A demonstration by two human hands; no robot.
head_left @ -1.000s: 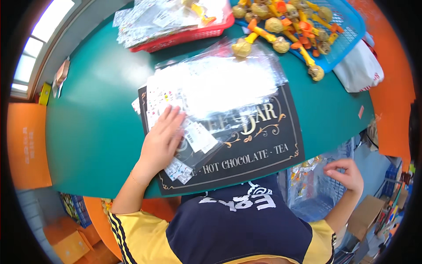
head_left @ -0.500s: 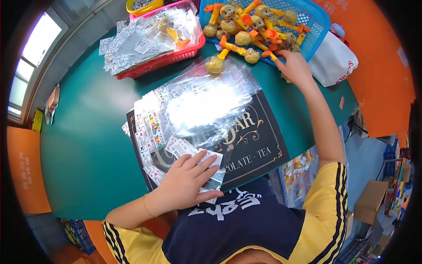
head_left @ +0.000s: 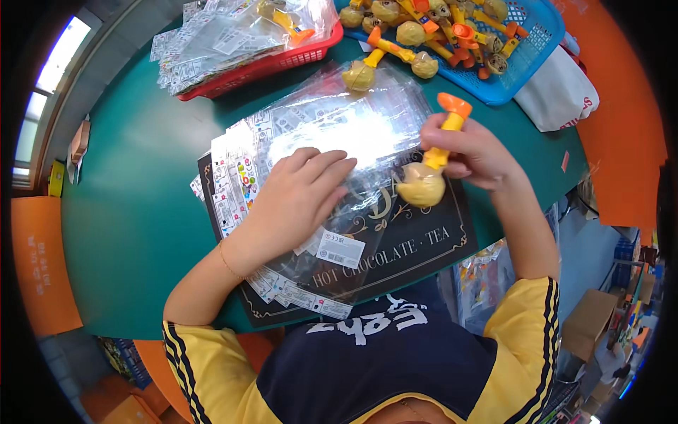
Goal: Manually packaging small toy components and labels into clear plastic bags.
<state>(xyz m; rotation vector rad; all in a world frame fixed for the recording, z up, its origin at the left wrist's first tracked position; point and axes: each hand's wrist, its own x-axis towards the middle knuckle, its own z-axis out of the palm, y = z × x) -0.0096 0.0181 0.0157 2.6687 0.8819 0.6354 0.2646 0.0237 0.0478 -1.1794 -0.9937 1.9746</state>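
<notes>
My right hand (head_left: pixel 479 154) grips a yellow-handled toy (head_left: pixel 422 185) with an orange flared end up and a round golden head down. It is held above the right side of a black printed board (head_left: pixel 452 212). Palm down, with fingers stretched out, my left hand (head_left: pixel 293 194) lies over a fanned stack of clear plastic bags (head_left: pixel 236 145) with printed labels. A white label (head_left: pixel 341 248) shows below its fingers. Two similar toys, one with a golden head (head_left: pixel 359 76), lie at the far edge of the bags.
A blue basket (head_left: pixel 505 88) heaped with such toys stands at the far right, beside a white bag (head_left: pixel 558 92). At the far left, a red basket (head_left: pixel 282 65) holds more labelled bags and one toy. All rest on a green table (head_left: pixel 134 205).
My right hand has come back from the blue basket with a toy in it. My left hand has slid up and away from me over the bags.
</notes>
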